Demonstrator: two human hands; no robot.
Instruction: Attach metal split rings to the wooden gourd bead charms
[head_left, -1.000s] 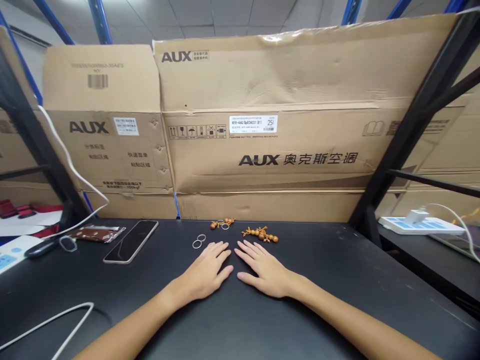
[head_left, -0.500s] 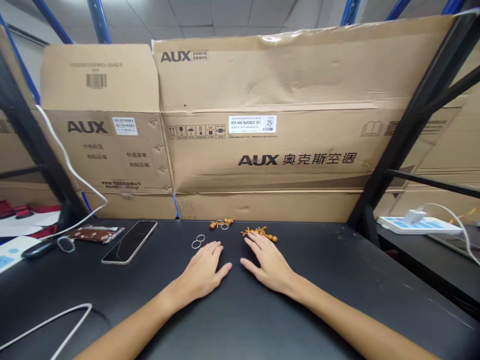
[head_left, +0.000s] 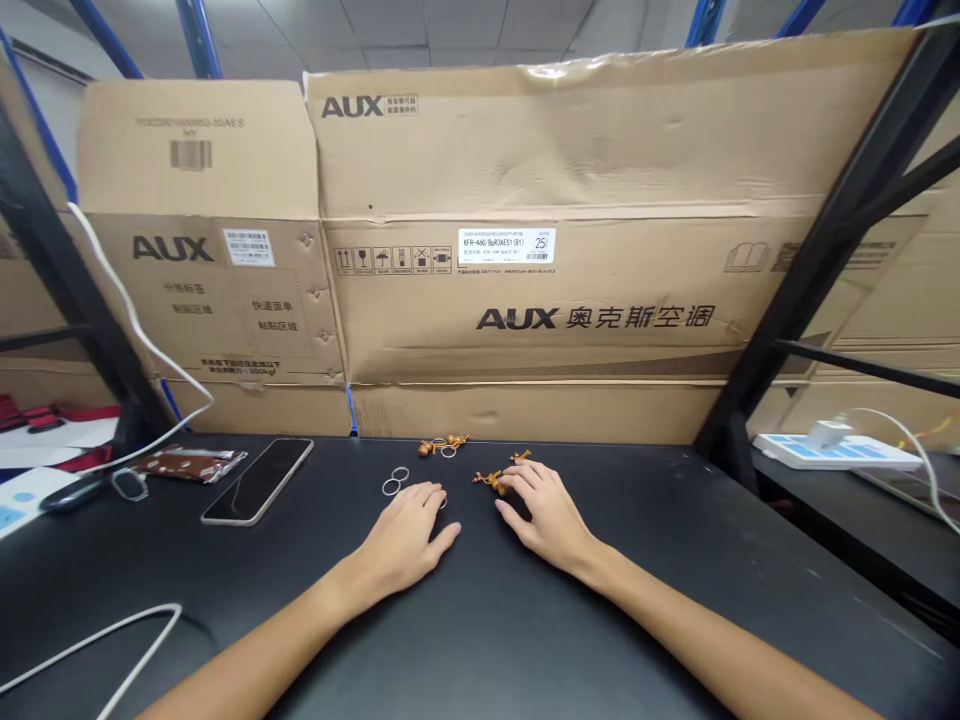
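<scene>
Wooden bead charm [head_left: 489, 482] touched by right hand [head_left: 546, 512], fingers curled, grip unclear; left hand [head_left: 405, 532] lay open on black table [head_left: 660, 560] near metal rings [head_left: 395, 481].

We see a matt black worktop [head_left: 675, 560], faintly scuffed, and by its far edge a wooden bead charm [head_left: 491, 481] and a second wooden bead charm [head_left: 442, 444], both smooth with a soft orange-brown sheen. Just beside them, two thin metal rings [head_left: 395, 481] look polished. Toward the worktop's left edge lies a smartphone [head_left: 257, 481] with a glossy glass face. Beyond the far edge we have creased, matt corrugated cardboard boxes [head_left: 525, 170], and past the right edge a smooth white plastic power strip [head_left: 832, 452].
</scene>
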